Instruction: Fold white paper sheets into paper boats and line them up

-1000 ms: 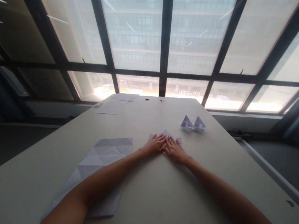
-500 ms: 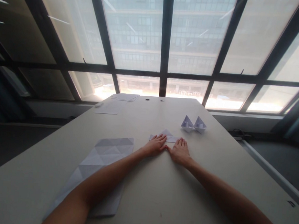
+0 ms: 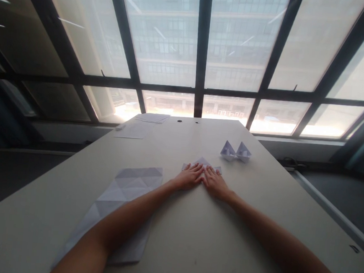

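A small folded sheet of white paper (image 3: 202,160) lies flat on the table, with a peak on its far side and a strip along its near side. My left hand (image 3: 190,176) rests on the strip's left part, fingers stretched out. Flat beside it, my right hand (image 3: 213,181) presses on the strip's middle, its fingertips close to the left hand's. Both hands cover much of the near edge. Two folded paper boats (image 3: 228,151) stand side by side just beyond, to the right. Under my left forearm lies a large creased paper sheet (image 3: 124,186).
The white table (image 3: 223,249) reaches toward a wall of windows. Flat paper sheets (image 3: 153,118) lie at its far left, with another sheet (image 3: 130,131) nearer. Two small round holes or discs (image 3: 179,121) show near the far edge.
My right hand has slid left along the folded paper, from its right part to the middle beside my left hand. The left hand stays in place.
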A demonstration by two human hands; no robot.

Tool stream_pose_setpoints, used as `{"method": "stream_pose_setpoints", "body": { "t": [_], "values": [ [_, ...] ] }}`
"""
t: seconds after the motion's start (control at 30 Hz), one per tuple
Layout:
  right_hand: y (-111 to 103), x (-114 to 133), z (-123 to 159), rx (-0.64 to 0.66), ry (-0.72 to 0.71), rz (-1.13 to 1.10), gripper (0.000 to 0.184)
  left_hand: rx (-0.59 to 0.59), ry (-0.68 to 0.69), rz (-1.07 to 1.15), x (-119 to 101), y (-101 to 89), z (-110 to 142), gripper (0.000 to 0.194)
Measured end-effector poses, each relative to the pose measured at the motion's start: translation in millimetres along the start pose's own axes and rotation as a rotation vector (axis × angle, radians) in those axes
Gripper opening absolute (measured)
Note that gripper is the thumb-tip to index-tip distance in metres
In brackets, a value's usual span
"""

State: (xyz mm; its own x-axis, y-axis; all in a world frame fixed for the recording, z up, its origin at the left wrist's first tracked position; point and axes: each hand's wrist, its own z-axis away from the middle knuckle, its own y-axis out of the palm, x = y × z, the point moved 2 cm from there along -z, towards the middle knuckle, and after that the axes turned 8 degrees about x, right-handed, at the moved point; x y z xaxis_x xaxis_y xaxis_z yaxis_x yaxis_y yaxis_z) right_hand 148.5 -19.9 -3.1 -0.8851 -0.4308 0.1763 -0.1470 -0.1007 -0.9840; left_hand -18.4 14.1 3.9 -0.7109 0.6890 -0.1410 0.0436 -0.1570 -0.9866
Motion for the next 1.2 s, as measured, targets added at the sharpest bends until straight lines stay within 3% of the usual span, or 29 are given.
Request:
{"method": "stream_pose_setpoints", "body": {
  "t": [0.37, 0.77, 0.93, 1.1, 1.2],
  "values": [
    [-3, 1, 2, -0.029, 0.062, 0.025, 0.068, -0.003, -0.264, 0.026, 7, 9.5, -4, 0.075],
    [-1, 0, 2, -0.059, 0.147, 0.021, 0.066, -0.029, -0.650, 0.046, 19, 3.2, 3, 0.093],
    [0, -1, 1, -0.042, 0.183, 0.020, 0.066, -0.094, -0.590, -0.004, 16, 6.2, 4, 0.086],
    [-2, -2, 1, -0.022, 0.106, 0.006, 0.062, -0.205, -0.388, -0.092, 9, 4.6, 3, 0.071],
    [-2, -2, 1, -0.013, 0.100, -0.001, 0.060, -0.132, -0.273, -0.058, 8, 5.7, 0, 0.067]
  ]
}}
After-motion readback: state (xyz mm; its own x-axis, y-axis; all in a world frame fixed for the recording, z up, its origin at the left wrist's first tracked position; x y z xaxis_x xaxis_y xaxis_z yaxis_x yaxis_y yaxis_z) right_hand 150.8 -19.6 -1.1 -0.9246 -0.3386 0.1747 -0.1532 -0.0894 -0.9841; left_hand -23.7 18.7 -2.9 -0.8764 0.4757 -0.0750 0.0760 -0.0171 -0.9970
